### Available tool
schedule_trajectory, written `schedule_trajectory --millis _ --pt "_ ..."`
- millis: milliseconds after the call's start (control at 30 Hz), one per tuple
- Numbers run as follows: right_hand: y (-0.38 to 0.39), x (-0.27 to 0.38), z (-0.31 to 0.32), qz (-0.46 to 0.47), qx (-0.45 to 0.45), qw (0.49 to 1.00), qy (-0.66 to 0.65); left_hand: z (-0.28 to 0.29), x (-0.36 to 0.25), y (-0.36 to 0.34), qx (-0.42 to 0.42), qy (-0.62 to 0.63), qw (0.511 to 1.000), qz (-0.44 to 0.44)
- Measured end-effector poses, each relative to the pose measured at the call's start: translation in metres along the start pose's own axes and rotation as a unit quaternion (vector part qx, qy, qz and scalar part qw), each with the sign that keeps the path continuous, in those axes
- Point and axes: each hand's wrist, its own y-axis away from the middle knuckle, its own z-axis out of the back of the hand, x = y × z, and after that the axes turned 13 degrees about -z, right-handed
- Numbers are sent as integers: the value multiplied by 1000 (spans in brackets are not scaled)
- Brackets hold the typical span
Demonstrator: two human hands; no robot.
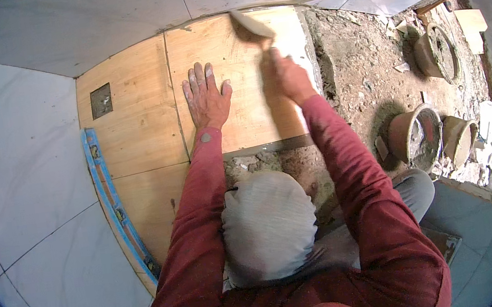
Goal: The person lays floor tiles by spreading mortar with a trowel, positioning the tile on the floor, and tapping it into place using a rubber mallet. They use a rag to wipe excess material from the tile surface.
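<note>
My left hand (208,99) lies flat on a wood-coloured floor tile (241,117), fingers spread and smeared with pale dust. My right hand (293,79) is closed round the handle of a trowel (252,25), whose blade touches or hovers by the tile's far edge, at the foot of the wall. Another wood-coloured tile (137,130) adjoins on the left, with a square cutout (101,102) in it. Grey mortar shows along the right and near edges of the tile under my hands.
A blue spirit level (112,202) rests along the left wall (28,151). Rough rubble ground (351,59) spreads to the right, holding mortar-stained buckets (402,139) and tile scraps. Marble-look wall tiles (117,21) rise at the far side. My bent knee (268,225) is close in front.
</note>
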Motion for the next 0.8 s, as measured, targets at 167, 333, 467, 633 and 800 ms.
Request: schedule_trajectory --millis 167,333,467,633,800 --pt "3 -145 54 -102 -145 979 -101 -6 -3 -1 7 -3 1000 -1" --pt "-2 -207 115 38 -200 977 59 -8 2 2 -1 -35 999 -14" --pt "-34 -157 163 -4 -71 985 159 -8 -2 0 -1 -35 999 -24" --pt "-71 -121 174 3 -45 965 259 -4 0 0 -8 -19 999 -27" --pt "-107 -156 179 162 -159 896 380 -8 -5 -3 -6 -18 999 -34"
